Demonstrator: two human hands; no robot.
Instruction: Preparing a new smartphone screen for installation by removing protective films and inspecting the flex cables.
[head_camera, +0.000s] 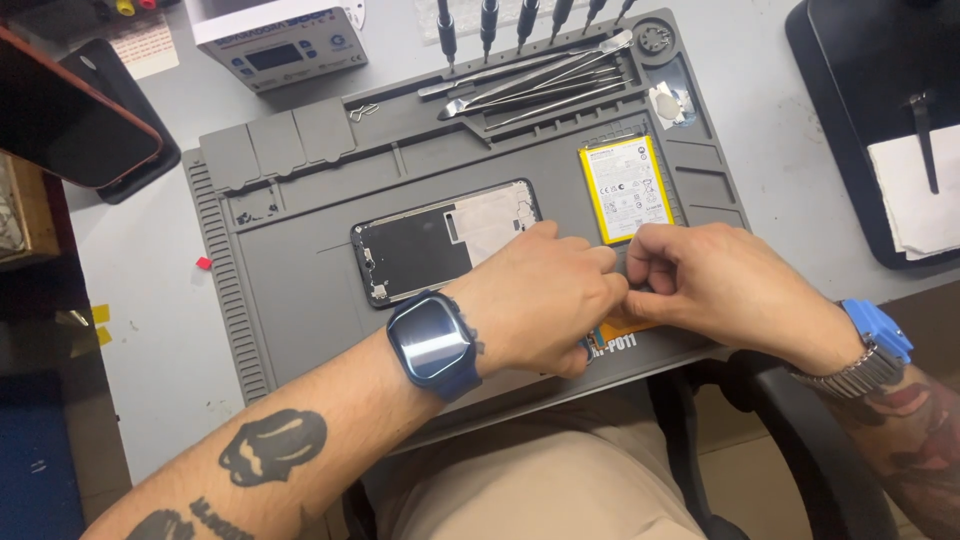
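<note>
Left hand (545, 300) and right hand (725, 290) meet knuckle to knuckle near the front edge of the grey work mat (290, 300). Both are curled, fingertips drawn together where the hands touch, pinching at something small between them. The part itself is hidden under the fingers; can't tell what it is. Only an orange patch (625, 328) shows just below the hands, on the mat, and whether that is the pinched thing or lies under it is unclear.

Judging by the fingertip-only grip: light, thin, probably flexible and easy to bend or tear, so a hold at its edges looks right, not on its flat face.

Left wrist carries a dark smartwatch (432, 342), right wrist a blue watch on a metal band (870, 345).

Just behind the left hand lies an opened phone frame (420, 250), flat on the mat, insides up, right end touching or slipping under the knuckles. It looks stiff but fragile; best held by the long side rails. Behind the right hand, just beside the frame, lies a yellow-edged battery (627, 188), flat, apart from both hands. It looks soft-cased and shouldn't be bent or poked.

Further back: metal pry tools and tweezers (535, 85) in the mat's top tray, screwdrivers (485, 22) upright behind, a white box-shaped device (280, 40) top left, a dark phone (70, 120) at far left.
</note>
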